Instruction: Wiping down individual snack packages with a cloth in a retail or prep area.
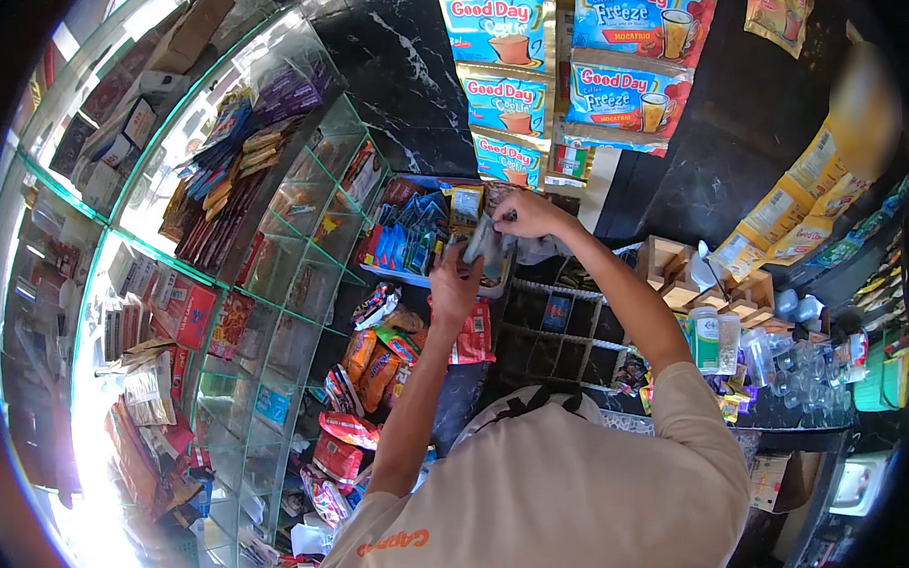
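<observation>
Grey pkt (482, 240) ×1, btwn L hand (454, 283) & R hand (529, 216)

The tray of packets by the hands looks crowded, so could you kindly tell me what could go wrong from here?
The small pale item between the left hand and right hand might slip among the packets in the tray; the grip on it is hard to make out. The right hand might brush the hanging blue sachets, which end close above it in view. The left forearm might nudge the piled snack packets beside it.
</observation>
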The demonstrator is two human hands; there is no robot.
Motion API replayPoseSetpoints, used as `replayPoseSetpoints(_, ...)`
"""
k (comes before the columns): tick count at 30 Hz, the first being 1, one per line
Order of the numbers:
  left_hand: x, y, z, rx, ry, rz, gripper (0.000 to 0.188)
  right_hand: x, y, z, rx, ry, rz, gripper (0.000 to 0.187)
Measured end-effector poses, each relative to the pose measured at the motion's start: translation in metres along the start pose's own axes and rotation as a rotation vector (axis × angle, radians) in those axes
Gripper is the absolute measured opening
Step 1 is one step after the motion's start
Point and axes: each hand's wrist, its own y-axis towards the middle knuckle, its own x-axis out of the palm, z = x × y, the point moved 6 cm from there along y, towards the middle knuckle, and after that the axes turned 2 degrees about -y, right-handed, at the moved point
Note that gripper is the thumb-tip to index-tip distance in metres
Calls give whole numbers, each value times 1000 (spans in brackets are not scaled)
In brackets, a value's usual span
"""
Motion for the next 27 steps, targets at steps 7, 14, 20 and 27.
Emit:
replayPoseSetpoints(7,4,-7,-12,94,111,63,21,12,5,4,1,-42,-33,28)
replayPoseSetpoints(14,-5,19,-4,43,248,65,18,12,15,-3,100,-140,-63,30)
replayPoseSetpoints(20,-6,18,-19,42,424,60,17,27,33,9,57,-166,-163,25)
replayPoseSetpoints(27,-8,10,-23,54,531,101,19,34,31,-1,88,-332,-135,25)
